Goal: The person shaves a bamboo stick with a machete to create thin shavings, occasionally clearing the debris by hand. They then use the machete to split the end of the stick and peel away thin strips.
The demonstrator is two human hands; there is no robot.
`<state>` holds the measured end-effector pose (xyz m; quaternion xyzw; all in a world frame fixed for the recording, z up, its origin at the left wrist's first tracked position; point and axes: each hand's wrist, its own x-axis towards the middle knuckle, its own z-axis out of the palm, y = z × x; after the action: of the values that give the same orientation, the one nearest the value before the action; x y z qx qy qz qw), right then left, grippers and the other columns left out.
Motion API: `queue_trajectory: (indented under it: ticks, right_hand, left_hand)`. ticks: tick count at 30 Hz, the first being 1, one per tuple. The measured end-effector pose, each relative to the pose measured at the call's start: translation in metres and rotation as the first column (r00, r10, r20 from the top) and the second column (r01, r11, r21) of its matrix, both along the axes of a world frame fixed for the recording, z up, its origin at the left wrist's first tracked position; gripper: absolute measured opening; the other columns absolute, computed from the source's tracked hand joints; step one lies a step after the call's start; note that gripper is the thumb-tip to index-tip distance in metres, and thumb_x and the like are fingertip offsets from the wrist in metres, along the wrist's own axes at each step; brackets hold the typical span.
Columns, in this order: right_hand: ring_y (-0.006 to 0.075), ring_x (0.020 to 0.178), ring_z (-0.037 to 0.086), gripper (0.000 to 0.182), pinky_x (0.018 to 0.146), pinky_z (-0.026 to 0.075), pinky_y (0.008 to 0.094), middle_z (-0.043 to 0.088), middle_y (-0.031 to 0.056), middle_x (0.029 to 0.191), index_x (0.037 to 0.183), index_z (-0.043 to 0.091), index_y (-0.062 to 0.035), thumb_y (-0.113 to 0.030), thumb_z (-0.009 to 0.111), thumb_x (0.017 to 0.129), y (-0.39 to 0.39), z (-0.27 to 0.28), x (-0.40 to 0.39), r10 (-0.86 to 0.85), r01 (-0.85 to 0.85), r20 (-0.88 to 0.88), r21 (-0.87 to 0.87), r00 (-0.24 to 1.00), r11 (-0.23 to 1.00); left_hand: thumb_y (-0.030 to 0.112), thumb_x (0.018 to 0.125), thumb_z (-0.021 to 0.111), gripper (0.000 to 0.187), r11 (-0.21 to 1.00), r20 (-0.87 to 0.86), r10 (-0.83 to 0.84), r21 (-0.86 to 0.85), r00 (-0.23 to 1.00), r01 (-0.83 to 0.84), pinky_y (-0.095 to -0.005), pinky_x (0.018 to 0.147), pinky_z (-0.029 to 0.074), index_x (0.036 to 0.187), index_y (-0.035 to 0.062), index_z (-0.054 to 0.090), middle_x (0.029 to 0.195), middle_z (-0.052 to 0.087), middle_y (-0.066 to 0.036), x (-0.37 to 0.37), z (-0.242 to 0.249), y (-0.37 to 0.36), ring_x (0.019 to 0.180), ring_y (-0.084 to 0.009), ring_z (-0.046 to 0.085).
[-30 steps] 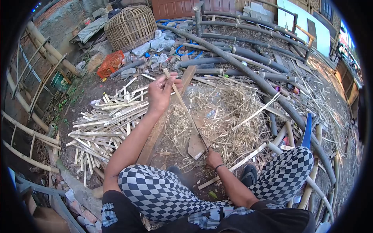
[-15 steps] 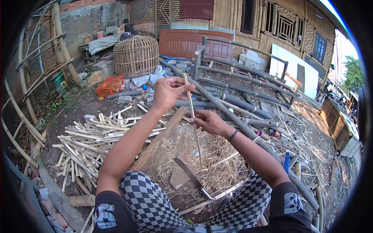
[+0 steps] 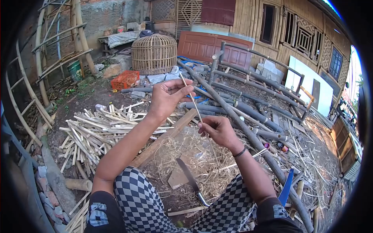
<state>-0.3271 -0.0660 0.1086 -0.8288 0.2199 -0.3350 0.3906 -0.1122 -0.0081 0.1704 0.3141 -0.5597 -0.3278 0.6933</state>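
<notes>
A thin bamboo strip (image 3: 190, 95) slants down from upper left to lower right in front of me. My left hand (image 3: 165, 99) pinches it near its upper end, thumb against fingers. Lower down, my right hand (image 3: 219, 134) has thumb and fingers closed on the same strip. Below the hands, a large knife (image 3: 187, 173) with a metallic handle lies on the ground between my knees, its blade over a flat board piece (image 3: 176, 178). Curly bamboo shavings (image 3: 206, 155) surround it. A pile of split strips (image 3: 101, 132) lies to the left of my hands.
A wooden plank (image 3: 165, 138) lies beside the pile. A long dark pole (image 3: 233, 116) runs diagonally on the right, near a blue tool part (image 3: 286, 187). Farther off are a bamboo cage (image 3: 154, 54), an orange crate (image 3: 125, 79) and a bamboo frame (image 3: 256, 87).
The view has turned, so the surroundings sit farther right. The strip has been tilted and rotated and now shows a thinner edge. Both hands still hold it.
</notes>
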Motion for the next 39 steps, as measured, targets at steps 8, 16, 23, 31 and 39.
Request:
queue_trajectory:
  ticks: [8,16,23,31,39]
  right_hand:
    - [0.013,0.068,0.07,0.02,0.061,0.055,0.0279,0.072,0.0075,0.075,0.097,0.066,0.0015,-0.016,0.058,0.102,-0.018,-0.007,0.018,-0.087,0.09,0.187,-0.01,0.979,0.996]
    - [0.0236,0.082,0.074,0.027,0.067,0.061,0.0322,0.071,0.0137,0.093,0.108,0.057,-0.0035,-0.029,0.049,0.107,-0.05,-0.002,0.006,-0.243,-0.014,0.654,0.361,0.716,0.932]
    - [0.0303,0.088,0.074,0.027,0.074,0.062,0.0367,0.07,0.0179,0.098,0.108,0.055,-0.0032,-0.029,0.048,0.107,-0.081,-0.008,-0.023,-0.391,0.027,0.721,0.46,0.571,0.887]
    - [0.0346,0.093,0.072,0.027,0.077,0.062,0.0402,0.068,0.0195,0.104,0.109,0.052,-0.0038,-0.03,0.046,0.108,-0.115,-0.024,-0.058,-0.515,0.107,0.681,0.547,0.521,0.831]
    - [0.0364,0.092,0.072,0.026,0.074,0.063,0.0463,0.068,0.0202,0.105,0.11,0.05,-0.0019,-0.027,0.042,0.108,-0.134,-0.041,-0.077,-0.607,0.153,0.601,0.634,0.52,0.758]
  left_hand:
    - [0.008,0.088,0.077,0.047,0.999,0.096,0.041,-0.014,0.995,-0.039,-0.0338,0.09,0.06,0.129,-0.0042,0.061,0.113,0.069,-0.013,0.013,-0.008,-0.004,0.104,-0.0194,0.069]
    - [0.025,0.088,0.078,0.053,0.9,0.687,-0.315,0.435,0.655,-0.024,-0.0345,0.106,0.047,0.133,0.0007,0.062,0.125,0.069,-0.012,0.034,-0.058,-0.02,0.115,-0.0193,0.065]
    - [0.031,0.095,0.069,0.036,0.845,0.801,-0.499,0.534,0.332,-0.02,-0.031,0.091,0.053,0.12,0.0062,0.072,0.105,0.076,-0.007,0.053,-0.072,-0.025,0.095,-0.0144,0.073]
    - [0.023,0.101,0.06,0.028,0.73,0.685,-0.591,0.679,0.426,-0.078,-0.0285,0.073,0.059,0.108,-0.0005,0.072,0.092,0.076,-0.011,0.064,-0.073,-0.021,0.085,-0.0175,0.076]
    - [0.03,0.102,0.058,0.035,0.754,0.766,-0.474,0.608,0.435,-0.249,-0.0287,0.053,0.054,0.09,-0.0011,0.071,0.069,0.072,-0.008,0.06,-0.068,-0.011,0.06,-0.0179,0.073]
